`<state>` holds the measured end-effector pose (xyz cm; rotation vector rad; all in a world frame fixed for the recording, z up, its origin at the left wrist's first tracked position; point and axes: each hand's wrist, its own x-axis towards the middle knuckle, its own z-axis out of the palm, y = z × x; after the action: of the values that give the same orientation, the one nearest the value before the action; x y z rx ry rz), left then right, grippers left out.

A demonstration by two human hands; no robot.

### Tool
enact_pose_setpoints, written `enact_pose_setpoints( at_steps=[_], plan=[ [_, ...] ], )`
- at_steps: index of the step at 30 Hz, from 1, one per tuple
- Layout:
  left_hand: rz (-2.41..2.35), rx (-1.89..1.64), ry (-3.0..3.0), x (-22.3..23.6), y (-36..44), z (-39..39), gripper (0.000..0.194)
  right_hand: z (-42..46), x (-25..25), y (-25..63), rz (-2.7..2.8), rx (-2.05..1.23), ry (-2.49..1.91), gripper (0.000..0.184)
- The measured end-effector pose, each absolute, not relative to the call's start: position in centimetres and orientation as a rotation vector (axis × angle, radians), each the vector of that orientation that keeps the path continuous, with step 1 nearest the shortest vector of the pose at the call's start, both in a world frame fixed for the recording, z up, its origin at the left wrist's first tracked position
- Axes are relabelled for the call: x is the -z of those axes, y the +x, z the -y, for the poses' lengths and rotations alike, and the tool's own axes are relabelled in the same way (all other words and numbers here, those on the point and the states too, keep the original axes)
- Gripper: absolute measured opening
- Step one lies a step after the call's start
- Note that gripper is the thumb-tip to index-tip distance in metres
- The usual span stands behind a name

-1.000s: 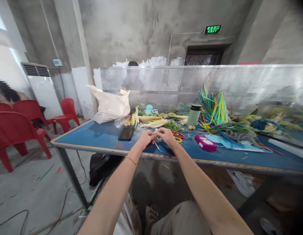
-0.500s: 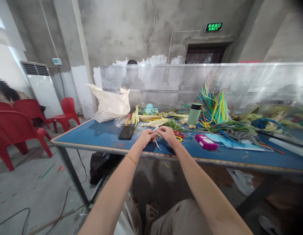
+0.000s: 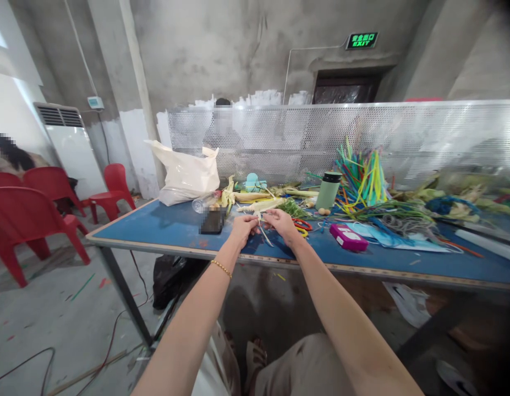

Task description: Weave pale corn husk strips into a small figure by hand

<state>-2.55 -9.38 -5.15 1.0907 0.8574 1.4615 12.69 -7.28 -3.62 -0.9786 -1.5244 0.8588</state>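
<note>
Both hands meet just above the front of the blue table. A thin pale strip, which looks like corn husk, hangs down between them. My left hand is closed, pinching the strip near its upper end. The fingers of my right hand are also closed on the strip, a little to the right; their tips partly hide it. Just behind the hands lie pale corn husks and green leafy sprigs. Scissors with red and yellow handles lie beside my right hand.
A phone and a cream plastic bag are on the left. To the right stand a green bottle, a purple box and a bundle of coloured strips. A perforated metal screen borders the back; a person sits behind it.
My hands have drawn slightly apart, the left one shifting a little left. More of the pale strip shows between them, its lower end lying further up. The camera view has tilted slightly.
</note>
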Motion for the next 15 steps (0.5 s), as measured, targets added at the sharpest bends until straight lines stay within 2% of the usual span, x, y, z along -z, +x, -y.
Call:
enact_pose_setpoints(
  at_steps=[8, 15],
  plan=[
    [-1.03, -1.538, 1.169, 4.93, -2.27, 9.46, 0.008, 8.24, 3.44, 12.88, 1.737, -0.786, -0.993, 0.04],
    [-1.056, -1.541, 1.266, 4.9, -2.06, 9.67, 0.018, 8.04, 3.48, 12.86, 1.739, -0.731, -0.998, 0.036]
  ],
)
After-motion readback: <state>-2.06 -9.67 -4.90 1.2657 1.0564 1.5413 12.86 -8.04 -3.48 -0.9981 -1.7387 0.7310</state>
